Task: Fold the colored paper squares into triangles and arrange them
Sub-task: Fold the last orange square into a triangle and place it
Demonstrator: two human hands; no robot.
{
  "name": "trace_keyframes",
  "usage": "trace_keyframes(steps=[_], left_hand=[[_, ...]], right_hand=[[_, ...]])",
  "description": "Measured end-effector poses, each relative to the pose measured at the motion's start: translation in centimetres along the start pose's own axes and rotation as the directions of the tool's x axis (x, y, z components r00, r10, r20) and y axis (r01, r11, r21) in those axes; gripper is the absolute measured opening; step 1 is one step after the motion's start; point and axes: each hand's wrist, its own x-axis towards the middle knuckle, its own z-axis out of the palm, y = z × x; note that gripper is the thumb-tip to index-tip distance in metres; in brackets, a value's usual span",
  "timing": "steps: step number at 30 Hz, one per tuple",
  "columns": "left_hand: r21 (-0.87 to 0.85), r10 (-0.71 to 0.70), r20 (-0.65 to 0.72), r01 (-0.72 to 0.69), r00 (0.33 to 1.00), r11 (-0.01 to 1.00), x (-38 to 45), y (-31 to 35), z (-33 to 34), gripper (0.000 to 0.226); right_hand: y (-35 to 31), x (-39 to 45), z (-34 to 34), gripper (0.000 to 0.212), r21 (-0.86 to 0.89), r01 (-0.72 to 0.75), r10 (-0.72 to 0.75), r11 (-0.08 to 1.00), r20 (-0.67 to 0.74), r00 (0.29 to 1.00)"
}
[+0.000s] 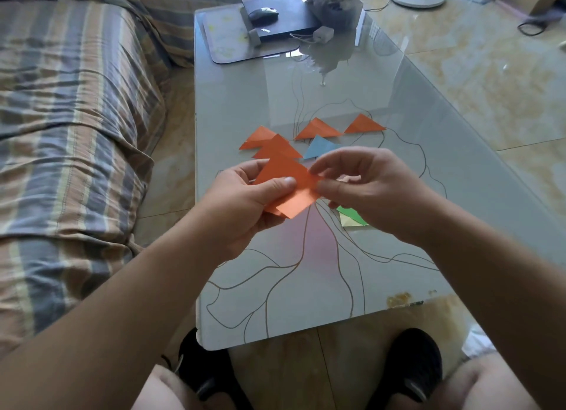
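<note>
Head view, mid-fold. The left hand grips an orange paper above the glass surface, its thumb pressed flat on the sheet and its fingers curled beneath. The right hand pinches the right corner of the same sheet between thumb and fingertips. The paper is held off the surface, between the 2 hands, and shows a crease with a flap hanging at its near edge; the fold appears under way rather than finished.

Finished work lies farther along the surface. 4 orange triangles are visible: a left triangle, a second triangle overlapping it just nearer, a middle triangle and a right triangle. A blue triangle sits just near the middle one. These form a loose row with 2 pieces nearer, so arranging has begun but looks incomplete.

Under the right wrist, a green paper and a pale yellow paper lie touching on the surface; whether they are folded cannot be told, as the hand hides much of them.

Judged progress: about 5 pieces done, 1 in hand, at least 2 possibly left, then final placement.

At the far end sit a dark box with a mouse on it. A striped sofa stands on the left.
</note>
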Motion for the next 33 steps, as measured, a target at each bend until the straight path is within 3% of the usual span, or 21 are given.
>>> trace_keyframes(steps=[3,5,8,10,14,18,22,27,30,33], left_hand=[[-0.096,-0.084,0.068,0.09,0.994,0.991,0.1,0.1,-0.1,0.017],[-0.169,-0.118,0.097,0.133,0.988,0.977,0.2,0.0,-0.2,0.017],[-0.225,-0.137,0.129,0.163,0.982,0.961,0.1,-0.1,0.0,0.016],[-0.251,-0.135,0.138,0.167,0.981,0.953,-0.1,-0.2,0.3,0.008],[-0.239,-0.153,0.128,0.18,0.98,0.954,-0.5,0.0,1.0,0.034],[-0.154,-0.155,0.118,0.172,0.981,0.973,-0.4,0.2,1.0,0.065],[-0.017,-0.015,0.055,0.016,0.998,1.0,-0.3,-0.1,0.6,0.076],[0.197,0.274,0.035,-0.275,0.961,0.941,-0.5,-1.1,0.7,0.036],[0.148,0.294,-0.041,-0.285,0.955,0.947,-0.5,-1.2,0.9,0.023],[0.158,0.279,-0.076,-0.264,0.957,0.951,-0.5,-1.2,1.0,0.025]], right_hand=[[-0.1,0.0,-0.3,0.008,0.022,0.036,-0.037,0.999,0.034,0.999],[0.0,-0.2,-0.4,0.017,-0.03,0.062,-0.059,0.998,0.078,0.995],[0.2,-0.1,0.0,0.018,-0.127,0.1,-0.103,0.987,-0.013,0.995],[0.4,0.0,0.2,0.012,-0.077,0.109,-0.116,0.991,-0.085,0.99],[0.2,0.2,0.1,0.009,0.036,0.101,-0.092,0.994,-0.184,0.979],[-0.2,0.3,0.0,0.012,0.077,0.09,-0.075,0.993,-0.183,0.98],[-0.2,0.3,-0.2,0.02,0.126,0.063,-0.042,0.99,-0.162,0.986],[-0.2,0.3,-0.1,0.018,0.191,-0.027,0.054,0.981,-0.139,0.989],[-0.3,0.4,-0.1,0.017,0.251,-0.056,0.097,0.966,-0.153,0.983],[-0.3,0.4,0.0,0.014,0.273,-0.067,0.115,0.96,-0.166,0.979]])
